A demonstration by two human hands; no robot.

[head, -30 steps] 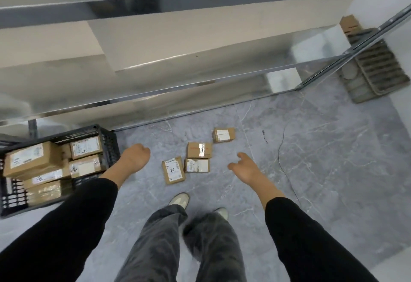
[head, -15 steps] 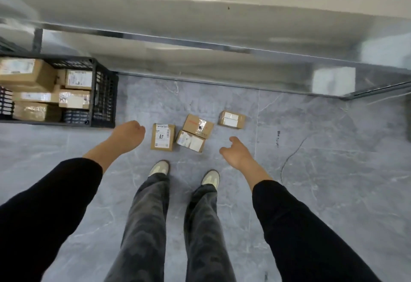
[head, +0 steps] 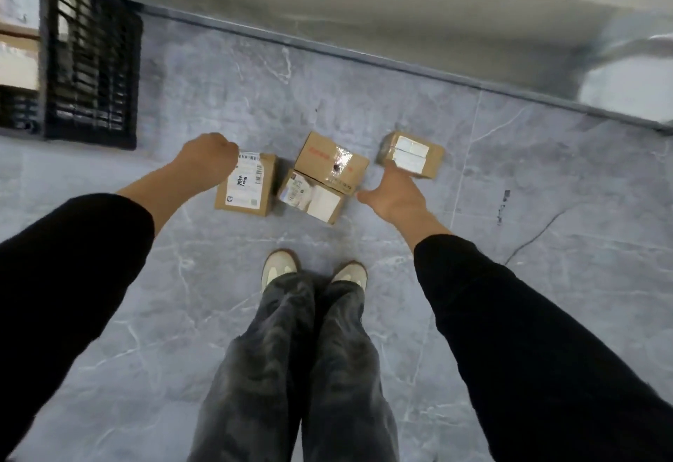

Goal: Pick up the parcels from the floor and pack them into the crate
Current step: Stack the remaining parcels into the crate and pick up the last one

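Several small cardboard parcels lie on the grey floor in front of my feet. My left hand (head: 205,161) hangs over the top left corner of the leftmost labelled parcel (head: 247,188), its fingers curled downward and mostly hidden. The parcel lies flat. Two parcels sit pressed together in the middle, a taped one (head: 331,161) and a white-labelled one (head: 311,199). My right hand (head: 395,194) is spread, its fingers reaching the near edge of the right parcel (head: 415,153) and its thumb pointing at the middle pair. The black crate (head: 91,72) stands at the far left.
Boxes (head: 18,61) show inside the crate at the frame's left edge. A metal ledge or shelf base (head: 364,57) runs across the floor just behind the parcels. My two shoes (head: 313,272) stand close behind the middle parcels. Bare tile lies to the right.
I have bent lower and closer. Both hands have dropped to the parcels, the left to the leftmost one and the right to the rightmost one. The crate has slid toward the frame's left edge.
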